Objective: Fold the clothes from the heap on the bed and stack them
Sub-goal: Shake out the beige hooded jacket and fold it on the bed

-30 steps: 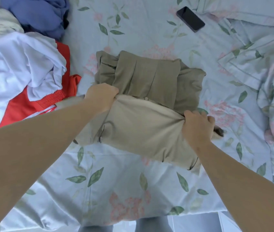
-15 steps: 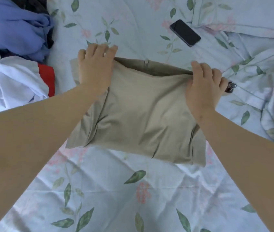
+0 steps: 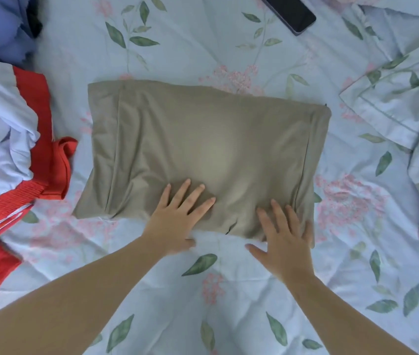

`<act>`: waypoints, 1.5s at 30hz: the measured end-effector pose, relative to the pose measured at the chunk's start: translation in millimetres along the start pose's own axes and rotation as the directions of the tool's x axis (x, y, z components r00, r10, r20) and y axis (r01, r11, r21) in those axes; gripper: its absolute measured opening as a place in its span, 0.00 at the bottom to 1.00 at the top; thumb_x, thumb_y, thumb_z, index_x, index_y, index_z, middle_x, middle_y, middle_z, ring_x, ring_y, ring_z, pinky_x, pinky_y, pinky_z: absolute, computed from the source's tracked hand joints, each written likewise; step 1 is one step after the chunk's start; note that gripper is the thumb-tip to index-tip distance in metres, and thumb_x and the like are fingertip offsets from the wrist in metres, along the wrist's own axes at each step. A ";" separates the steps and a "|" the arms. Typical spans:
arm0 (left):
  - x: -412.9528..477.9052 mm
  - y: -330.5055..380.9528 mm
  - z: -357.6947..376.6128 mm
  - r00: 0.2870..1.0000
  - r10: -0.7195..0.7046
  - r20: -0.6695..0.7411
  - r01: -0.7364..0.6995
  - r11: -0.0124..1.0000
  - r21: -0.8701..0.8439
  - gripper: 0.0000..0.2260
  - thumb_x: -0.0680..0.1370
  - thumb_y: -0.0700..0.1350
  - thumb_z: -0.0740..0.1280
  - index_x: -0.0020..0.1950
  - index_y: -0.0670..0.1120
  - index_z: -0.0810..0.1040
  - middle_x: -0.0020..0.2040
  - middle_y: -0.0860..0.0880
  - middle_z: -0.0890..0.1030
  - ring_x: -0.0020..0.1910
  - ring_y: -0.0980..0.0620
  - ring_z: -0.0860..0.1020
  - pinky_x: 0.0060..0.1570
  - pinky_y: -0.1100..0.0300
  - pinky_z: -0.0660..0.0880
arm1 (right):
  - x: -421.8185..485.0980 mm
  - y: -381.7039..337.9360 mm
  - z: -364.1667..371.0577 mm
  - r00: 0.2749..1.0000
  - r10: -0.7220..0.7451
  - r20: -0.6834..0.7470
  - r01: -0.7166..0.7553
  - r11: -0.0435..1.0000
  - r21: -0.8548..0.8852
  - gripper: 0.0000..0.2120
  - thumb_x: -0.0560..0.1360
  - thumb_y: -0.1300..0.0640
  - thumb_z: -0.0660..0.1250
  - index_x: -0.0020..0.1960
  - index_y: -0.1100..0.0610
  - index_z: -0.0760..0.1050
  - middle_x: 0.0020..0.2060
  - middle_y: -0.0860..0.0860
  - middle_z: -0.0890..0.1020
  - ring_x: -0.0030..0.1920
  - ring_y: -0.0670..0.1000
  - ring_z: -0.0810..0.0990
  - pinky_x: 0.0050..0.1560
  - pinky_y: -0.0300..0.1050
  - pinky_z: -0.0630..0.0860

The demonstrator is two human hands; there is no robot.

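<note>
Both palms press flat, left hand (image 3: 177, 221) and right hand (image 3: 283, 239), fingers spread and gripping nothing, smoothing the near edge of the folded khaki cotton garment (image 3: 203, 155) mid-bed. Left, the red-and-white unfolded heap (image 3: 16, 160); beyond, a black phone (image 3: 289, 12).

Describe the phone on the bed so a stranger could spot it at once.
Start from the folded khaki garment in the middle of the floral bedsheet. Look beyond its far right corner, toward the top edge of the view. The phone lies there flat, screen dark: the only hard, black, glossy thing among soft fabrics.
</note>
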State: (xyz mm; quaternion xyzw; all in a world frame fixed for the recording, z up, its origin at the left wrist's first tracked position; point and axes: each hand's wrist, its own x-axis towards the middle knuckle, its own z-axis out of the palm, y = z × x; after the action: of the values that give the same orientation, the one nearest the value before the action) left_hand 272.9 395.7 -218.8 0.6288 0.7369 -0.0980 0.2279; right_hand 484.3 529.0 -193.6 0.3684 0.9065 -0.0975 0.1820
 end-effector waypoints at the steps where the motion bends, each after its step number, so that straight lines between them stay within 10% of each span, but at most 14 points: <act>1: -0.2 -1.1 -3.8 0.999 0.018 -0.048 -0.016 0.999 0.039 0.49 0.67 0.61 0.72 0.76 0.57 0.40 0.79 0.47 0.48 0.77 0.41 0.47 0.71 0.38 0.46 | -3.6 3.7 3.8 0.997 -0.068 -0.022 0.068 0.997 -0.030 0.38 0.56 0.44 0.80 0.64 0.53 0.77 0.64 0.57 0.76 0.61 0.64 0.76 0.54 0.72 0.70; 3: 0.6 -4.3 -10.8 0.998 0.002 -0.060 0.003 0.996 0.087 0.41 0.71 0.53 0.72 0.77 0.54 0.54 0.77 0.45 0.57 0.75 0.40 0.57 0.70 0.41 0.57 | -2.9 7.6 5.5 0.993 -0.094 -0.069 0.092 0.995 -0.028 0.35 0.55 0.51 0.82 0.61 0.54 0.79 0.61 0.56 0.79 0.57 0.64 0.79 0.51 0.68 0.74; 6: 5.7 -7.1 -19.5 0.998 0.052 -0.019 -0.049 0.990 0.132 0.29 0.79 0.40 0.56 0.78 0.48 0.49 0.78 0.45 0.52 0.76 0.44 0.54 0.73 0.51 0.56 | 6.3 16.1 2.8 0.983 -0.083 -0.163 0.086 0.996 0.014 0.29 0.58 0.69 0.77 0.58 0.57 0.80 0.56 0.56 0.81 0.49 0.63 0.81 0.42 0.58 0.78; 8: 7.1 -8.1 -31.0 0.965 0.182 -0.189 -0.163 0.980 0.114 0.22 0.72 0.33 0.57 0.66 0.37 0.73 0.64 0.39 0.76 0.60 0.42 0.78 0.52 0.55 0.79 | 14.4 26.3 -3.6 0.971 -0.139 -0.195 0.152 0.987 0.056 0.27 0.57 0.76 0.72 0.55 0.61 0.81 0.50 0.58 0.83 0.41 0.63 0.80 0.36 0.55 0.79; 10: 2.9 -7.8 -40.9 0.946 0.231 -0.225 -0.226 0.973 0.048 0.18 0.64 0.27 0.67 0.52 0.36 0.81 0.47 0.40 0.84 0.42 0.42 0.84 0.28 0.54 0.79 | 19.7 37.5 -12.4 0.953 -0.190 -0.234 0.209 0.976 0.061 0.26 0.54 0.80 0.71 0.49 0.65 0.82 0.43 0.58 0.84 0.34 0.62 0.78 0.30 0.52 0.78; 17: -6.2 48.9 -29.1 0.947 0.231 0.225 -0.248 0.967 0.051 0.20 0.79 0.38 0.55 0.70 0.48 0.63 0.62 0.50 0.74 0.54 0.45 0.78 0.42 0.53 0.72 | -30.4 63.5 -13.6 0.988 -0.155 -0.015 0.153 0.985 -0.083 0.17 0.62 0.69 0.73 0.48 0.57 0.83 0.44 0.51 0.83 0.41 0.60 0.79 0.39 0.49 0.74; 20: -19.4 62.2 -11.7 0.975 0.159 0.154 -0.153 0.987 -0.049 0.20 0.80 0.48 0.58 0.72 0.49 0.64 0.68 0.49 0.70 0.63 0.47 0.73 0.54 0.52 0.74 | -47.6 72.8 -1.5 0.992 0.083 0.091 -0.094 0.988 0.124 0.11 0.72 0.62 0.64 0.53 0.54 0.77 0.56 0.50 0.76 0.55 0.56 0.72 0.51 0.49 0.66; 23: -38.0 65.4 3.7 0.993 0.051 0.105 -0.016 0.952 -0.307 0.29 0.76 0.63 0.62 0.74 0.53 0.63 0.75 0.52 0.64 0.73 0.52 0.62 0.68 0.56 0.64 | -42.1 68.1 1.0 0.872 0.487 0.040 -0.453 0.775 0.441 0.12 0.72 0.65 0.63 0.56 0.60 0.70 0.59 0.58 0.69 0.58 0.61 0.67 0.52 0.55 0.68; 26: -51.7 65.1 13.7 0.992 0.016 0.124 0.025 0.947 -0.321 0.27 0.78 0.63 0.56 0.76 0.56 0.58 0.77 0.54 0.54 0.77 0.55 0.50 0.73 0.61 0.51 | -32.9 66.6 4.3 0.838 0.495 0.229 -0.523 0.613 0.592 0.22 0.76 0.62 0.63 0.68 0.61 0.62 0.60 0.60 0.70 0.56 0.61 0.70 0.51 0.54 0.71; 32: -83.5 56.9 3.4 0.901 -0.338 -0.271 0.204 0.884 -0.421 0.15 0.70 0.39 0.75 0.56 0.43 0.82 0.60 0.42 0.79 0.63 0.38 0.75 0.57 0.43 0.72 | -29.4 56.9 -10.1 0.815 0.571 0.100 -0.579 0.794 0.183 0.25 0.73 0.68 0.59 0.69 0.55 0.64 0.66 0.58 0.67 0.62 0.62 0.66 0.59 0.55 0.63; 35: -106.1 41.8 11.7 0.711 -0.658 -0.249 0.477 0.712 -0.516 0.17 0.72 0.41 0.73 0.60 0.45 0.78 0.63 0.43 0.75 0.63 0.38 0.72 0.59 0.42 0.69 | -28.5 16.3 -13.4 0.927 0.376 -0.002 -0.370 0.911 0.182 0.25 0.73 0.63 0.62 0.69 0.55 0.63 0.69 0.57 0.64 0.65 0.62 0.64 0.64 0.55 0.60; 40: -128.0 23.0 31.5 0.272 -0.938 0.217 0.706 0.041 -0.707 0.31 0.72 0.51 0.72 0.71 0.46 0.63 0.68 0.43 0.65 0.66 0.40 0.65 0.64 0.45 0.63 | -24.3 -70.0 -2.3 0.981 0.164 0.101 -0.186 0.946 0.264 0.26 0.74 0.57 0.62 0.71 0.50 0.61 0.70 0.51 0.63 0.67 0.57 0.63 0.65 0.51 0.60; 45: -130.0 8.5 41.5 0.363 -0.873 0.326 0.520 -0.100 -0.848 0.13 0.78 0.49 0.64 0.38 0.44 0.68 0.33 0.48 0.70 0.33 0.46 0.68 0.30 0.56 0.64 | -29.1 -107.4 13.5 0.980 0.138 0.144 -0.173 0.950 0.262 0.24 0.75 0.56 0.59 0.71 0.50 0.62 0.70 0.51 0.63 0.67 0.56 0.63 0.63 0.51 0.61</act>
State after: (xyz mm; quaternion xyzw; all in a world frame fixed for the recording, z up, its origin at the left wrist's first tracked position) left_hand 303.6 264.8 -194.3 -0.0880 0.9048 0.2994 0.2896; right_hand 431.5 430.2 -189.6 0.4536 0.8394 -0.2294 0.1923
